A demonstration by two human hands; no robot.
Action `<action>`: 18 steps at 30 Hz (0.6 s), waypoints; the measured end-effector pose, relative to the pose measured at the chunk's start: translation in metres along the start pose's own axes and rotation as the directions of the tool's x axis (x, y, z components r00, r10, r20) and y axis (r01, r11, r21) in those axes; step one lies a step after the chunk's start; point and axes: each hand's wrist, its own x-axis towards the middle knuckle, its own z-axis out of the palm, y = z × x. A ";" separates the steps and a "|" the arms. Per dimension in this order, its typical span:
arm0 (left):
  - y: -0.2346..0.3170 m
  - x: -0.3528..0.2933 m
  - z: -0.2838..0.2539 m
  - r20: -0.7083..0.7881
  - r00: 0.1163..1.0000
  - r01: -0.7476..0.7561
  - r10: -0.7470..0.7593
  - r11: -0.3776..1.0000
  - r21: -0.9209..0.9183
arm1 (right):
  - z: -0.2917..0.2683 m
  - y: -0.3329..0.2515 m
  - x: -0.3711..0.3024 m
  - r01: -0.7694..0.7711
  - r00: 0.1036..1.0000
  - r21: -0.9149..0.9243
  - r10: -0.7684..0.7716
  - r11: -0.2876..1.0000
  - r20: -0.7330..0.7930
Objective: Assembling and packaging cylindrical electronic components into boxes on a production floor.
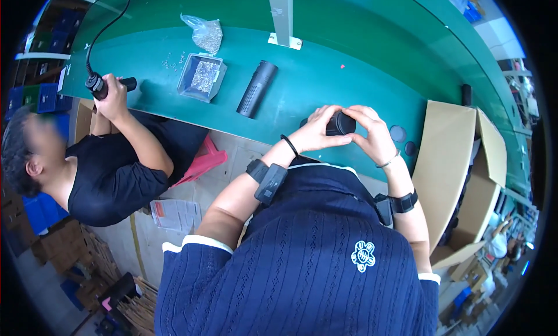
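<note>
Left hand (314, 131) and right hand (375, 137) both grip a short black cylindrical part (342, 124) between curled fingers, at smooth green tabletop's (302, 83) near side. Two flat dark round discs (398, 133) just right; black perforated tube (258, 89) lies left.

Before you: your two bare hands (314, 130); two black cylinders (344, 123), possibly a third (467, 95), partly hidden; two dark flat round discs (398, 133); one grey rectangular plastic bin (196, 93); one clear plastic bag (199, 28); one black corded tool (97, 87).
</note>
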 end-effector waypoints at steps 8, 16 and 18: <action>0.000 0.001 0.006 -0.077 0.991 -0.099 0.112 0.982 0.158 | 0.003 -0.005 0.001 -0.006 1.000 -0.107 0.004 0.994 -0.012; 0.002 0.003 0.002 -0.041 0.996 -0.075 0.083 0.982 0.171 | 0.007 -0.009 0.002 0.024 1.000 -0.159 -0.026 0.987 -0.010; 0.002 0.002 0.001 -0.022 0.997 -0.064 0.069 0.983 0.170 | 0.008 -0.013 0.002 0.021 1.000 -0.162 -0.022 0.987 0.000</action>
